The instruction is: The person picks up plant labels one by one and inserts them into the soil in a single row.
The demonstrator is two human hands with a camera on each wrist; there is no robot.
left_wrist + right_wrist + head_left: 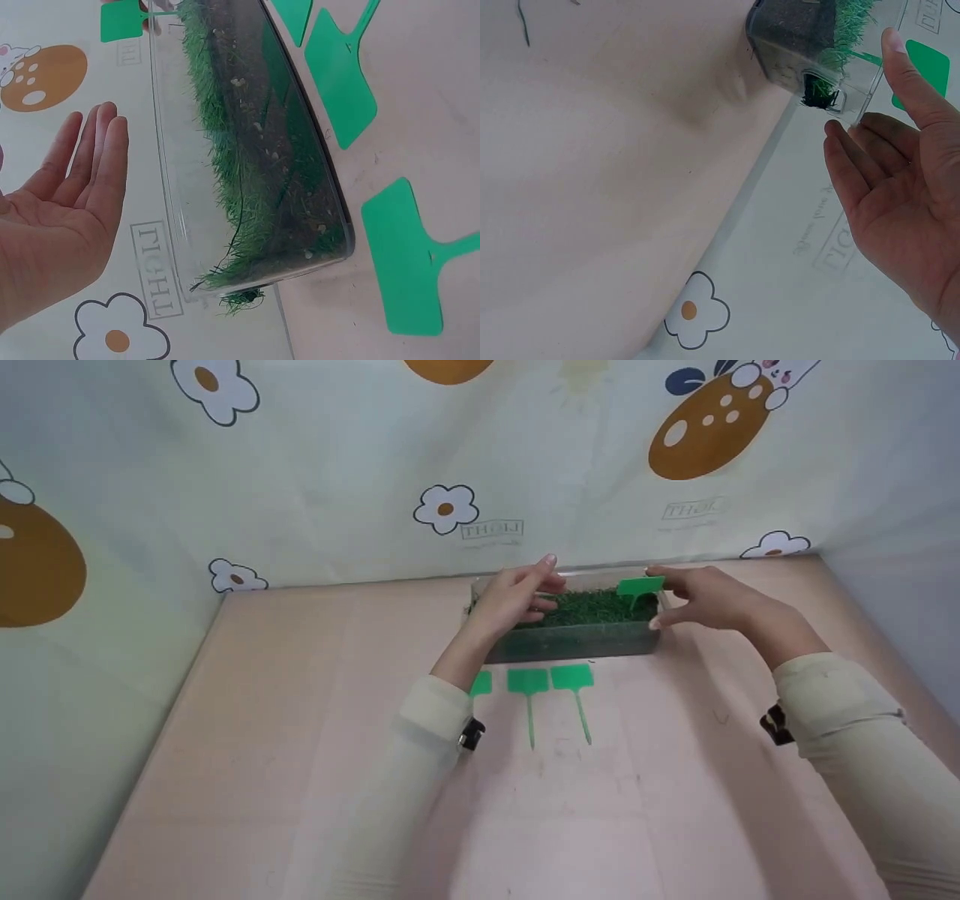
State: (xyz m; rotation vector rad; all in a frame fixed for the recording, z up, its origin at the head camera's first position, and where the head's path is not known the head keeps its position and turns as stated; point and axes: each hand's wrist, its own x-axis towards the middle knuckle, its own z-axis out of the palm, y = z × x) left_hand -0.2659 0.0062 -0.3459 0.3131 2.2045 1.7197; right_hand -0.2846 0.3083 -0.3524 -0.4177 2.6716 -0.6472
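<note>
A clear plastic box (577, 641) holding dark soil and green grass (592, 607) stands at the back of the table. Over its left end is my left hand (514, 596), with relaxed fingers and nothing in its grasp; in the left wrist view the palm (56, 232) faces up beside the box. My right hand (712, 596) is at the right end, fingertips right at the rim, thumb and fingers spread apart. A green plant label (640, 586) stands upright in the grass there, close to those fingers. In the right wrist view the label (928, 73) shows partly behind the thumb.
Several more green plant labels lie in front of the box: one on the right (571, 676), one in the middle (528, 681), and one (481, 683) partly hidden by the left forearm. A patterned cloth (337, 495) hangs right behind the box.
</note>
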